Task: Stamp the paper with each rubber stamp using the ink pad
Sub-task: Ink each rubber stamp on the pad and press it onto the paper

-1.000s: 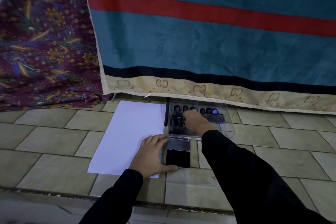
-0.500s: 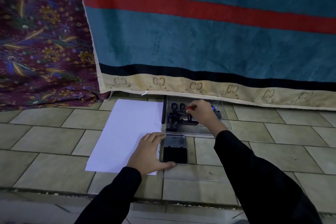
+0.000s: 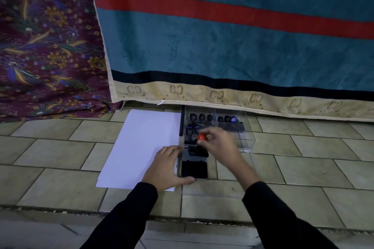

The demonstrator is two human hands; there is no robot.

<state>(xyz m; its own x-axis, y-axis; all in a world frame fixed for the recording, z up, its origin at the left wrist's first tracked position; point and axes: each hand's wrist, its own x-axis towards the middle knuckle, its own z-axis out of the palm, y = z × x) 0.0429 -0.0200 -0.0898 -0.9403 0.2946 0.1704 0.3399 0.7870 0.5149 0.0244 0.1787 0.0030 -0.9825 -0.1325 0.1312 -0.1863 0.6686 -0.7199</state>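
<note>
Stamp (image 3: 202, 137), red-knobbed, is pinched in right hand (image 3: 219, 145) fingers above the open ink pad (image 3: 194, 169) on the floor. Left hand (image 3: 166, 168), fingers spread, is pressed on paper (image 3: 141, 147) beside the pad.

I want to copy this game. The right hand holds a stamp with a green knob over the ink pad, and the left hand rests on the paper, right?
Not quite: the head view shows the stamp in the right hand has a red knob. The left hand does rest on the paper, beside the ink pad.
</note>
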